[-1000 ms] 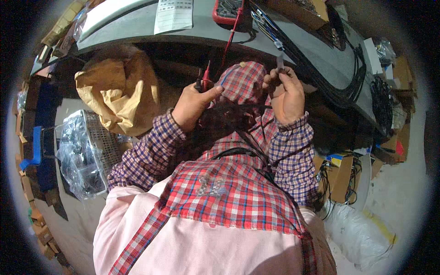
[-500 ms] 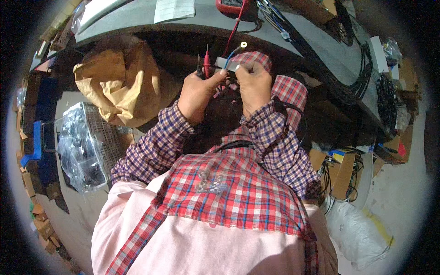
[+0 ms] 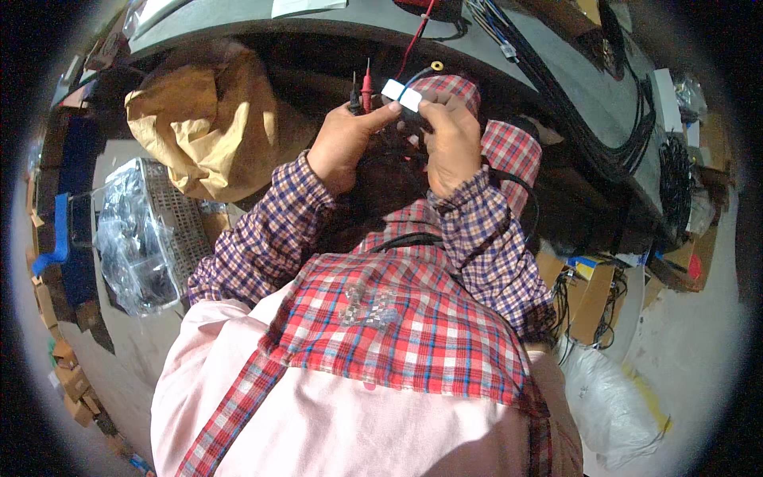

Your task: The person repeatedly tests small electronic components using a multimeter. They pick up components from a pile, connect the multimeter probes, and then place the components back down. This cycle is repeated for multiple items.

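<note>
Both hands are raised in front of my apron, below the edge of a grey workbench. My left hand [image 3: 346, 141] is closed around a red test probe [image 3: 367, 89] and a black test probe [image 3: 354, 102], tips pointing up. Its thumb also presses the near edge of a small white label [image 3: 402, 95]. My right hand [image 3: 455, 145] pinches the label's right end. Across the label runs a thin dark-blue wire ending in a yellow round connector [image 3: 436, 66]. A red lead [image 3: 414, 41] hangs from the bench behind it. The undersides of my fingers are hidden.
The grey bench [image 3: 318, 28] curves along the far side, bearing a bundle of black cables [image 3: 572, 103] at right. A brown cloth or paper sack [image 3: 199, 135] and a grey crate with clear plastic [image 3: 135, 238] stand at left. Cardboard boxes [image 3: 596, 302] and a white bag [image 3: 616, 405] are at right.
The white label has turned flatter toward me and shows more of its face. My right hand has shifted slightly right and down. The probes stay in my left hand.
</note>
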### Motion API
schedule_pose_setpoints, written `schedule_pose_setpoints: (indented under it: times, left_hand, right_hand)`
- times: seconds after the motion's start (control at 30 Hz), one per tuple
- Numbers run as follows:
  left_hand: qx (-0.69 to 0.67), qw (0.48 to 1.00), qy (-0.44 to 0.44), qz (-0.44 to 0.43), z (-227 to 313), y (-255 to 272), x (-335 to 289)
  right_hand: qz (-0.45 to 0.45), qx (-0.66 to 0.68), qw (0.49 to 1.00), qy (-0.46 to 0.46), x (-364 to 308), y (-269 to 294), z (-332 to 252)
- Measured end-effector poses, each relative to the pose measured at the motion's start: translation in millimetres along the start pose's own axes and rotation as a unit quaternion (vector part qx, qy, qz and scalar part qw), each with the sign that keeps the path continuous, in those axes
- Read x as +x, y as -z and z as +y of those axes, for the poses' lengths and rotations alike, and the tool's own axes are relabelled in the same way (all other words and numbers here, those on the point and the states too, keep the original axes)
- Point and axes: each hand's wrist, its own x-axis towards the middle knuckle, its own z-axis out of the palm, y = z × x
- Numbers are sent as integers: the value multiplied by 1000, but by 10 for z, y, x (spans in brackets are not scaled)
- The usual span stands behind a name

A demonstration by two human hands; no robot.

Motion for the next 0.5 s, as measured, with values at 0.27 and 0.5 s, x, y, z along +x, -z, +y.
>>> schedule_pose_setpoints:
  times: [0.27, 0.5]
  left_hand:
    - [-8, 997, -13, -71, -10, 137, 209]
    - [2, 994, 16, -104, 109, 40, 95]
  right_hand:
    - [-40, -498, 740, 450, 39, 372, -520]
    - [-168, -621, 527, 555, 113, 336, -791]
